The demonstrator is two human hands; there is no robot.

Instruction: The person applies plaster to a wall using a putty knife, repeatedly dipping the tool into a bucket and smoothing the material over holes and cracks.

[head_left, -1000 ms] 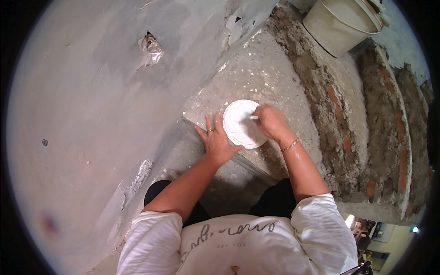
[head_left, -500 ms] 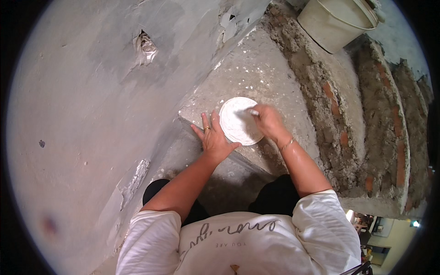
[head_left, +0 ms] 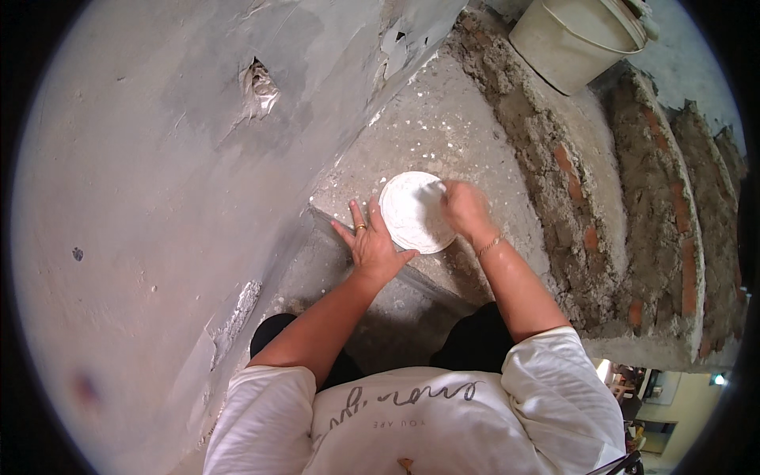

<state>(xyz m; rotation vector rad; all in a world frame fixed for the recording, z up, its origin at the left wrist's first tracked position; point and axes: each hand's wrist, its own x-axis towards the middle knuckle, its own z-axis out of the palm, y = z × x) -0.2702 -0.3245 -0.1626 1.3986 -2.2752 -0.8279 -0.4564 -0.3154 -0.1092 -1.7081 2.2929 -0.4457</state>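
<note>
A round white tub (head_left: 415, 218) full of white material sits on the speckled concrete step in front of me. Along its left rim rests my left hand (head_left: 372, 245), fingers spread and thumb at the near edge; a ring is on one finger. My right hand (head_left: 466, 212) is closed in a fist at the tub's right side, slightly blurred. Whatever it grips is mostly hidden; a dim, smeared shape shows against the white beside the fingers.
A grey plastered wall (head_left: 158, 182) with a ragged hole (head_left: 259, 89) rises on the left. Rough steps with exposed brick (head_left: 590, 237) descend to the right. A pale bucket (head_left: 571, 43) with a wire handle stands at the far right.
My right hand has shifted slightly at the tub's right side, and the small pale tip at its fingers no longer shows. The left hand keeps its place on the rim.
</note>
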